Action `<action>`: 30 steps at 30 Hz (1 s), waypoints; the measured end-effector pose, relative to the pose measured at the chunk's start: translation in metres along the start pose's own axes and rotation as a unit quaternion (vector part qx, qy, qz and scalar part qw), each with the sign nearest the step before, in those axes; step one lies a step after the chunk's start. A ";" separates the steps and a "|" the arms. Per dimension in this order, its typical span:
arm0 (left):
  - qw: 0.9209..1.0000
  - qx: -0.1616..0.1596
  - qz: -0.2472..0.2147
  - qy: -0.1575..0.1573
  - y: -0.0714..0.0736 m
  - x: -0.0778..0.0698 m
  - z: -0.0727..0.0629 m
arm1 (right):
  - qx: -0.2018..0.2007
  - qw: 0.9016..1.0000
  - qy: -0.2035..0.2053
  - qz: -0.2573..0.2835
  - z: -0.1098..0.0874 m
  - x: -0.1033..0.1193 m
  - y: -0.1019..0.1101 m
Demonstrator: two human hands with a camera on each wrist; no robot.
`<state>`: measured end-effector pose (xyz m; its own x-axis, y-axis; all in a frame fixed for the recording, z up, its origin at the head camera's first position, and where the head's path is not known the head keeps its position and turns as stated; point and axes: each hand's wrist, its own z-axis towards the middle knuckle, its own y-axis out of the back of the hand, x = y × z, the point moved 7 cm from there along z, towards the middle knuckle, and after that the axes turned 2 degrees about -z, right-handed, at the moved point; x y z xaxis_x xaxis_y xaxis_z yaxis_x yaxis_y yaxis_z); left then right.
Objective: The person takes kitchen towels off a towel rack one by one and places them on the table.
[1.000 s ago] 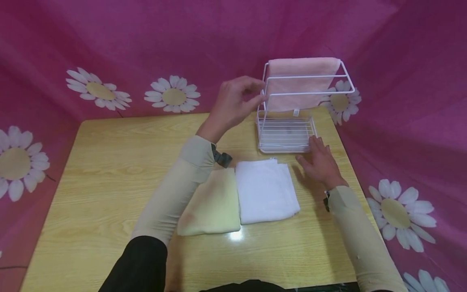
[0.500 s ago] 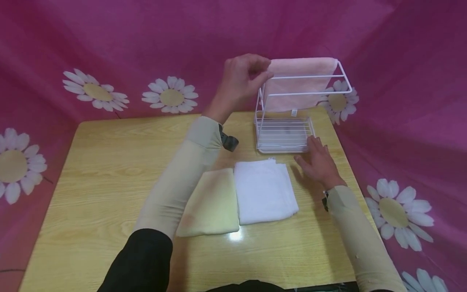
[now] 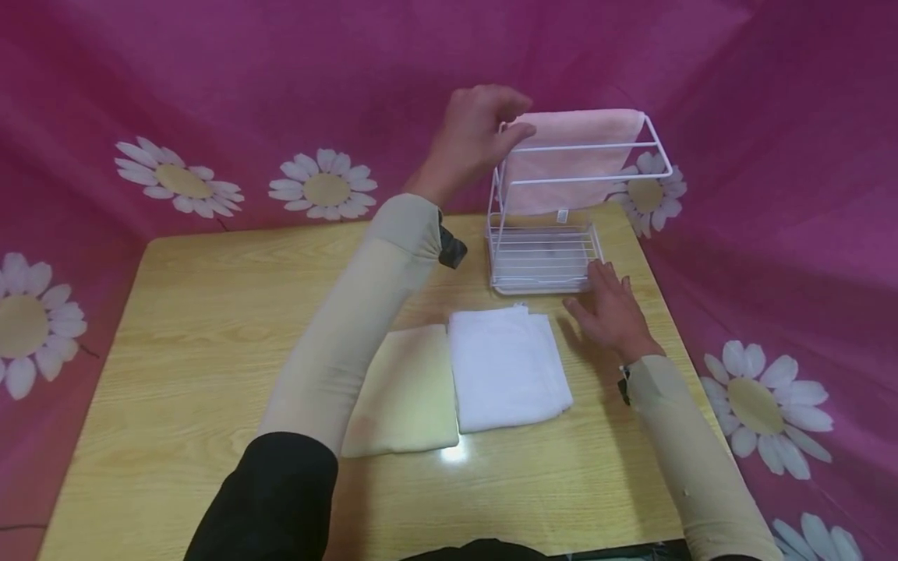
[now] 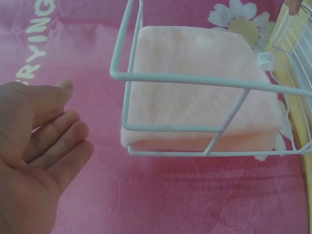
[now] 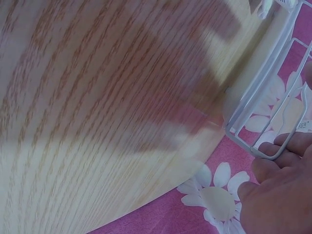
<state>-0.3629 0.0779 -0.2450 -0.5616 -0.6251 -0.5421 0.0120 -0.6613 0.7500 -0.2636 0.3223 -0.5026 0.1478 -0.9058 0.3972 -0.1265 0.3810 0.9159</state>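
A white wire rack (image 3: 547, 287) stands at the back right of the table, with a folded pink towel (image 3: 571, 187) draped over its top bars. My left hand (image 3: 480, 132) is raised by the rack's upper left end. In the left wrist view, the left hand (image 4: 39, 141) has loosely bent fingers, holds nothing and is apart from the rack. My right hand (image 3: 612, 312) holds the rack's lower front right corner; in the right wrist view its fingers (image 5: 268, 170) bend over the corner wire. A folded white towel (image 3: 508, 366) and a folded pale yellow towel (image 3: 414, 389) lie side by side in front.
The wooden table (image 3: 231, 335) reaches far to the left. A pink curtain (image 3: 337, 78) with white daisies hangs behind and at both sides, close to the rack. A small tag (image 4: 264, 59) sticks out from the pink towel's edge.
My left hand has risen from the rack's left side up to the level of its top bars, shifting slightly right. The right hand stays at the rack's corner; the towels look unchanged.
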 end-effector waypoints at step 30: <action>0.990 0.121 0.048 0.055 -0.048 -0.006 0.044 | -0.005 1.000 0.014 -0.007 -0.005 0.010 -0.005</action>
<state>-0.3967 0.1321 -0.2611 -0.4734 -0.7306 -0.4921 -0.1452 -0.4864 0.8616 -0.2561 0.3123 -0.5030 0.1768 -0.9059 0.3849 -0.1148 0.3694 0.9221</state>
